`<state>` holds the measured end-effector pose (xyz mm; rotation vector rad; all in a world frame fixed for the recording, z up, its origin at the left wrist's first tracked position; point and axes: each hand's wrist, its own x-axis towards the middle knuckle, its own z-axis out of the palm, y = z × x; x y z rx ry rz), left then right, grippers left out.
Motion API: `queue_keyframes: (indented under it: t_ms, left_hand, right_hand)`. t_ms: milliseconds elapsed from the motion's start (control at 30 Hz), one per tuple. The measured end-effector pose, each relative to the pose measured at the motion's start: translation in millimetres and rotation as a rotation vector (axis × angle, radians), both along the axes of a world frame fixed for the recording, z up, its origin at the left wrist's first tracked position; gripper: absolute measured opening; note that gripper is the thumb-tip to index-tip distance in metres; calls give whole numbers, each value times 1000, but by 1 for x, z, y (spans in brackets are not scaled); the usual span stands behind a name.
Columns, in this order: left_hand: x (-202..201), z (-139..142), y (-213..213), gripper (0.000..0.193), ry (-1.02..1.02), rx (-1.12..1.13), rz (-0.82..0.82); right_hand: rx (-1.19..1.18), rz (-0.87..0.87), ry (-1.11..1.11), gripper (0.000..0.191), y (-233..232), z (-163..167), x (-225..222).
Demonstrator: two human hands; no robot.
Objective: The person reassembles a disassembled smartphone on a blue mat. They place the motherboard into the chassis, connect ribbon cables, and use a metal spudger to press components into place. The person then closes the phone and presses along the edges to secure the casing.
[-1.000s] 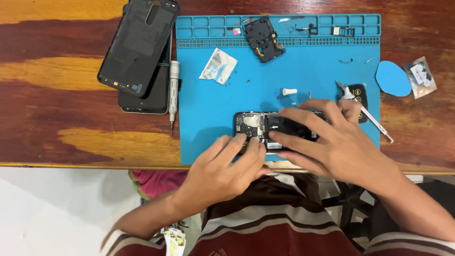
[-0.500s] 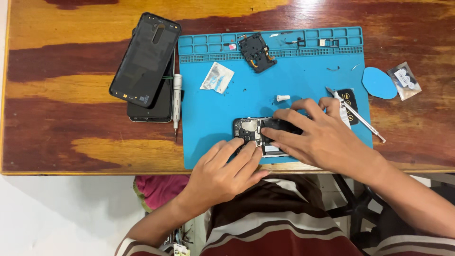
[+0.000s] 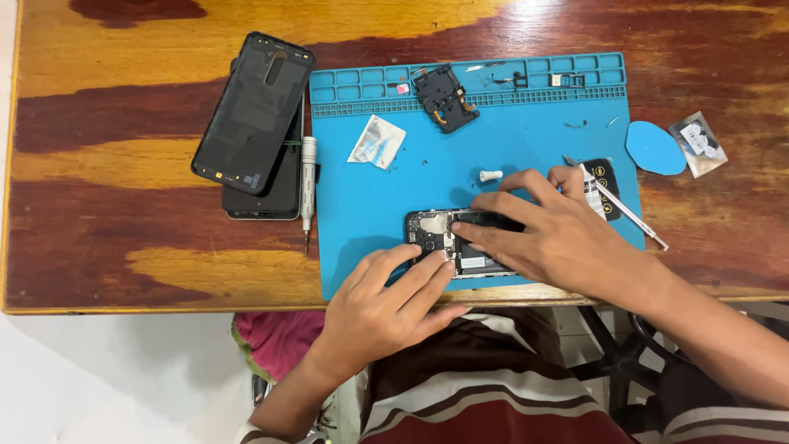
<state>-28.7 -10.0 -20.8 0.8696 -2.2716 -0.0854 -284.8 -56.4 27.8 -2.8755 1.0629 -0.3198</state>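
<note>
An opened black phone (image 3: 433,230) lies near the front edge of a blue repair mat (image 3: 386,197), its inner boards exposed. My left hand (image 3: 386,300) rests at the phone's near left corner, fingertips pressing on its lower edge. My right hand (image 3: 551,234) lies flat over the phone's right half, fingers spread and pressing down, hiding that part. Neither hand holds a tool.
A black back cover (image 3: 255,111) lies on another phone (image 3: 275,197) left of the mat, beside a screwdriver (image 3: 308,185). A black inner frame (image 3: 444,97), a clear packet (image 3: 376,141), a white part (image 3: 491,175), tweezers (image 3: 625,210), a blue pick (image 3: 655,148) and a bag (image 3: 699,141) lie around on the wooden table (image 3: 123,164).
The camera has shifted, so the table sits lower and further right in view. Both hands stay on the opened phone with only small finger movements.
</note>
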Motion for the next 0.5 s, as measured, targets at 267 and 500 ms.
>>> queue_keyframes:
  t_ms: [267, 500]
  left_hand:
    - [-2, -2, 1, 39, -23, 25, 65]
    - [-1, -1, -1, 40, -38, 69, 57]
  right_hand:
    - [13, 31, -170, 37, -4, -12, 0]
    - [-16, 79, -199, 38, -4, -19, -3]
